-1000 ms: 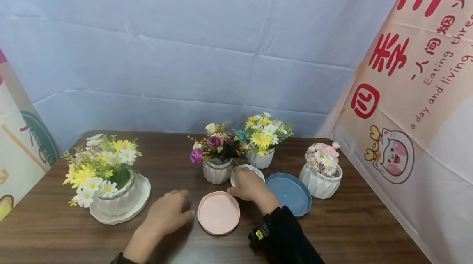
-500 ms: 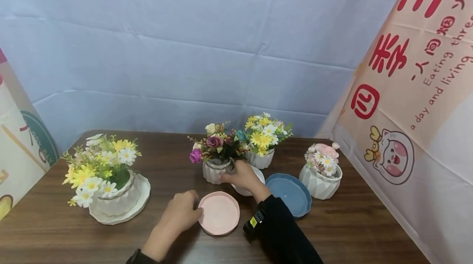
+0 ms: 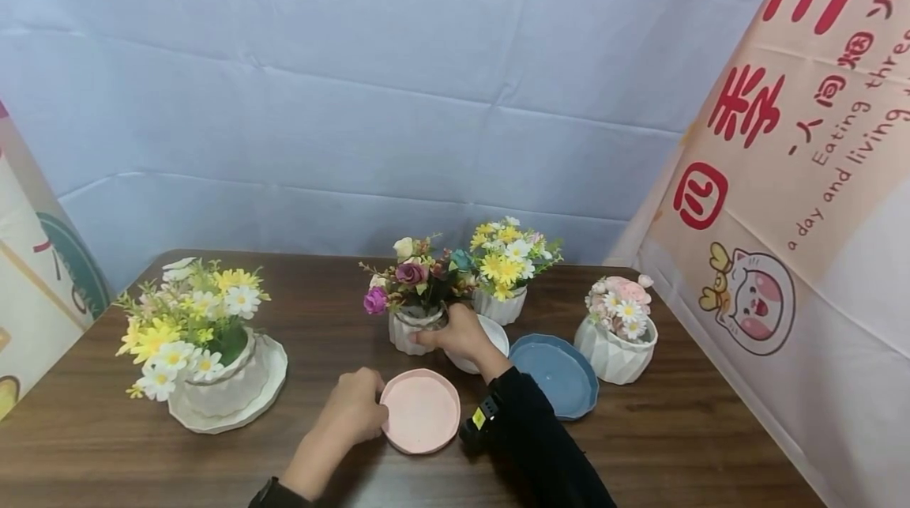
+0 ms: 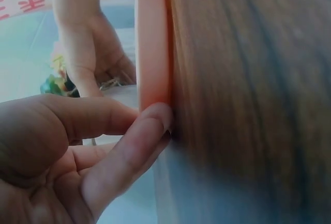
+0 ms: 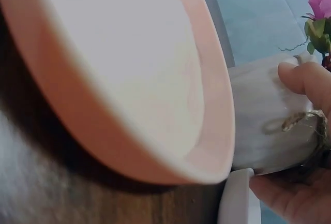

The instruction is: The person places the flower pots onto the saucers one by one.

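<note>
From overhead, on the dark wooden table point(image 3: 640, 429), the right hand point(image 3: 458, 334) grips the white ribbed pot of purple roses point(image 3: 410, 304), beside a white saucer point(image 3: 490, 334) and a blue saucer point(image 3: 558, 374). The left hand point(image 3: 351, 413) touches the pink saucer point(image 3: 421, 411) at its left rim.

At the left wrist, thumb and forefinger point(image 4: 134, 146) pinch the pink saucer's edge point(image 4: 152, 48), narrowly.

At the right wrist, fingers point(image 5: 305, 79) curl round the ribbed pot point(image 5: 269, 125) behind the pink saucer point(image 5: 134, 74).
</note>
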`<state>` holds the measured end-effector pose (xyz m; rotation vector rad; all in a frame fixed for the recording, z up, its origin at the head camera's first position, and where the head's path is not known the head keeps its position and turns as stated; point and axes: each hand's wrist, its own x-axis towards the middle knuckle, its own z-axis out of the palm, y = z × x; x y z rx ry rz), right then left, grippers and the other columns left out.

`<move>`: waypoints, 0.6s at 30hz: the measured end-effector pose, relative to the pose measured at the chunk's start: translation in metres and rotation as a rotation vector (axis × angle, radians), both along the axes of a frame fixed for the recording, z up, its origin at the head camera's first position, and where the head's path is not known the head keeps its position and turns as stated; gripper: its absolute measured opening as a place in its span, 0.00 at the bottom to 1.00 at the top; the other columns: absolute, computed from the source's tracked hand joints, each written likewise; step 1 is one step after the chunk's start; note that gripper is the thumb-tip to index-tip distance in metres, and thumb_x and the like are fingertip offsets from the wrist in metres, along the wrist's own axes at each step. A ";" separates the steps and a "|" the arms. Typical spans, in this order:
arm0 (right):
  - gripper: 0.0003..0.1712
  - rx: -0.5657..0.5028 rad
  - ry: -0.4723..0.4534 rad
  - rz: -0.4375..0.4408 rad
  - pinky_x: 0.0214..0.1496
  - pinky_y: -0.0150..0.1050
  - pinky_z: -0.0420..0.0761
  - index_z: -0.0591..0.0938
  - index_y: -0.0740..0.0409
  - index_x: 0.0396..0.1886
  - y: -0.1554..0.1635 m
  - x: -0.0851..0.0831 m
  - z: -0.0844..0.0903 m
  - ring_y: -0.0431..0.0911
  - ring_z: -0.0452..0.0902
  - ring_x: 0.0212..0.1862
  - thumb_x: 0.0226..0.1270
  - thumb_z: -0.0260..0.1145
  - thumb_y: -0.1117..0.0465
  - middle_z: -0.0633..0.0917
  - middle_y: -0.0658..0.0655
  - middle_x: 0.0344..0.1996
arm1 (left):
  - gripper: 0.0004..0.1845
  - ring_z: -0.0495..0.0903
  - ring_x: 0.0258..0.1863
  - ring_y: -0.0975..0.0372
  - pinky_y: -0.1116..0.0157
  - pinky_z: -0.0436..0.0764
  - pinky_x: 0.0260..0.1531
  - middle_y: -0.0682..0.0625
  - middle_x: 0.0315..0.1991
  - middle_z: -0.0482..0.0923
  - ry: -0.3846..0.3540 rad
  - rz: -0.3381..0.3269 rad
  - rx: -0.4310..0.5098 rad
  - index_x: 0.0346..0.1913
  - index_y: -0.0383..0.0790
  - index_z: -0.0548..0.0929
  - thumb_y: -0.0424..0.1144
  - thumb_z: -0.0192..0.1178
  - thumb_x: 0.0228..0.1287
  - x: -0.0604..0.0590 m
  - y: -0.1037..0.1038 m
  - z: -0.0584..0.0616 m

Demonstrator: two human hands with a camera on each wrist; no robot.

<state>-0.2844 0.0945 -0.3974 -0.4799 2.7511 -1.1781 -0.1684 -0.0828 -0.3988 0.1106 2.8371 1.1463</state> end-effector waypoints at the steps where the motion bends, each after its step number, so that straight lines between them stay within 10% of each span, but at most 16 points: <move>1: 0.33 -0.001 0.004 0.001 0.31 0.40 0.70 0.77 0.67 0.45 0.000 0.000 0.000 0.47 0.72 0.33 0.48 0.73 0.47 0.78 0.56 0.32 | 0.08 0.74 0.09 0.64 0.69 0.74 0.11 0.49 0.15 0.73 -0.003 -0.001 0.002 0.27 0.31 0.81 0.22 0.56 0.40 0.000 0.000 0.000; 18: 0.33 0.004 -0.013 -0.057 0.28 0.39 0.70 0.76 0.69 0.42 -0.004 0.002 0.002 0.48 0.71 0.30 0.45 0.75 0.48 0.76 0.57 0.28 | 0.06 0.74 0.09 0.65 0.68 0.74 0.12 0.50 0.14 0.72 -0.004 -0.023 0.014 0.23 0.33 0.79 0.22 0.57 0.39 -0.001 -0.003 0.000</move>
